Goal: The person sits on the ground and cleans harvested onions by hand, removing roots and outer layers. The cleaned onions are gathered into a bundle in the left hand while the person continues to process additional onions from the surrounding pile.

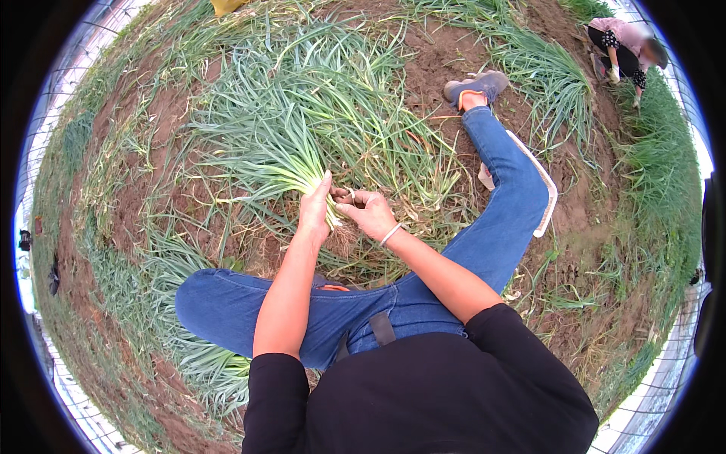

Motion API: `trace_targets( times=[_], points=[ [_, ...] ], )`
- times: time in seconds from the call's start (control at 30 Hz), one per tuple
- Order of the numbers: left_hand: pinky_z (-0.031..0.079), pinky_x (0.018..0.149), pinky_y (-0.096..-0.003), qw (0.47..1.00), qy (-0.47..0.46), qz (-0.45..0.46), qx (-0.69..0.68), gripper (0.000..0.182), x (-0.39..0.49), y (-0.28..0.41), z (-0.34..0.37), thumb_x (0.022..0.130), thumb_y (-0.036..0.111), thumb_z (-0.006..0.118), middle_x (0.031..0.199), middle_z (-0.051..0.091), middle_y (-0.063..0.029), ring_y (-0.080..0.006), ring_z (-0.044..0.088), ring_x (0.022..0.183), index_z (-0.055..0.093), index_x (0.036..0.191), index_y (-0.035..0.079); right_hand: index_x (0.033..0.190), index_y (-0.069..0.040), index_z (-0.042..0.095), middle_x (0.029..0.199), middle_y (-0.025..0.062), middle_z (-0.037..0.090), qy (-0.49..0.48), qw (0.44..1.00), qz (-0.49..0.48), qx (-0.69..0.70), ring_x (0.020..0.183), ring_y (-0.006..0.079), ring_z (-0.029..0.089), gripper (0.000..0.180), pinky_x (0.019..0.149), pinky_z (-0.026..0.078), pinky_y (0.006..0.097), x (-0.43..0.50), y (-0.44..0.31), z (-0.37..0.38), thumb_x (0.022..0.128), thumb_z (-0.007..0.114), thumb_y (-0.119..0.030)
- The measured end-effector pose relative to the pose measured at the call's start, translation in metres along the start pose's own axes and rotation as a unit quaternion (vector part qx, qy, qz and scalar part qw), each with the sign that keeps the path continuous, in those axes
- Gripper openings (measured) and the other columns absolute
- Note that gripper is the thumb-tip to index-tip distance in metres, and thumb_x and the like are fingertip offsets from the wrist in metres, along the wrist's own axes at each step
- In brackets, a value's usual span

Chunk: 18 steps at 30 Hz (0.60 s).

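Observation:
My left hand (316,209) holds a bunch of green alliums (303,173), scallions or green garlic. Its long leaves fan out away from me, and the pale stalk bases and brown thread-like roots (342,239) point towards me. At the stalk bases, my right hand (370,213) has its thumb and curled fingers pinched against the bunch. Just what lies between those fingertips is partly hidden. A pale band shows by its fingers, and a white bracelet (391,234) circles the wrist. Beyond both hands spreads a broad heap of loose allium plants (340,96).
More alliums lie by my left knee (210,386) and at the upper right (544,74). My jeans-clad right leg (499,170) stretches forward beside a white plastic edge (545,193). A co-worker (624,48) crouches by a standing green row (661,153). Brown soil (442,51) shows between plants.

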<state>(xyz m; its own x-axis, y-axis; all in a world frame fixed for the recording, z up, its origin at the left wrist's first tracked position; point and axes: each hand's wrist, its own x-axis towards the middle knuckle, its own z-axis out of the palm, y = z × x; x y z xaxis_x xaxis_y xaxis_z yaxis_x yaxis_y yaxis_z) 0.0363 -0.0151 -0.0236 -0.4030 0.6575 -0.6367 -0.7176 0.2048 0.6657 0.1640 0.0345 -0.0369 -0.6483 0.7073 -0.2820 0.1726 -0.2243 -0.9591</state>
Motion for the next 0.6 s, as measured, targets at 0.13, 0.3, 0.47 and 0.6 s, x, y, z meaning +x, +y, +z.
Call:
trace_targets(
  times=[0.13,0.3,0.47,0.6],
  points=[
    [0.053,0.059,-0.035,1.0,0.001,0.002,0.004,0.031,0.0,0.0,-0.005,0.091,0.034,0.06,0.076,0.061,-0.0109,-0.0229,0.062,0.068,0.05,0.078,0.008,0.081,0.002,0.066,0.074,0.0063,0.067,0.0,0.995,-0.025,0.1,0.064,0.0079,0.055,0.019,0.06,0.046,0.027,-0.001,0.003,-0.005,0.078,0.071,-0.016],
    [0.057,0.065,-0.0424,0.999,0.022,0.0,-0.044,0.034,-0.003,0.006,-0.001,0.092,0.037,0.058,0.07,0.058,-0.0103,-0.0281,0.065,0.069,0.048,0.076,0.008,0.082,0.003,0.062,0.069,0.0134,0.063,0.097,0.983,-0.071,-0.136,0.062,0.0176,0.058,0.019,0.06,0.046,0.032,-0.014,0.014,-0.009,0.08,0.068,-0.015],
    [0.057,0.062,-0.0451,0.992,0.035,0.029,-0.122,0.036,-0.006,0.035,-0.013,0.094,0.038,0.054,0.061,0.05,-0.0054,-0.0251,0.061,0.06,0.045,0.074,0.01,0.084,0.003,0.061,0.069,0.0067,0.06,0.211,0.962,0.057,-0.161,0.059,0.0133,0.053,0.019,0.055,0.044,0.0289,-0.027,0.038,-0.058,0.084,0.064,-0.015],
    [0.055,0.062,-0.0425,0.983,0.029,0.044,-0.175,0.034,-0.005,0.028,-0.01,0.091,0.035,0.061,0.06,0.046,-0.0027,-0.0181,0.053,0.056,0.045,0.073,0.011,0.088,-0.002,0.055,0.076,0.0018,0.053,0.328,0.929,0.065,0.16,0.065,0.0099,0.049,0.019,0.061,0.042,0.0256,-0.017,0.031,-0.075,0.091,0.055,-0.021]
  ],
)
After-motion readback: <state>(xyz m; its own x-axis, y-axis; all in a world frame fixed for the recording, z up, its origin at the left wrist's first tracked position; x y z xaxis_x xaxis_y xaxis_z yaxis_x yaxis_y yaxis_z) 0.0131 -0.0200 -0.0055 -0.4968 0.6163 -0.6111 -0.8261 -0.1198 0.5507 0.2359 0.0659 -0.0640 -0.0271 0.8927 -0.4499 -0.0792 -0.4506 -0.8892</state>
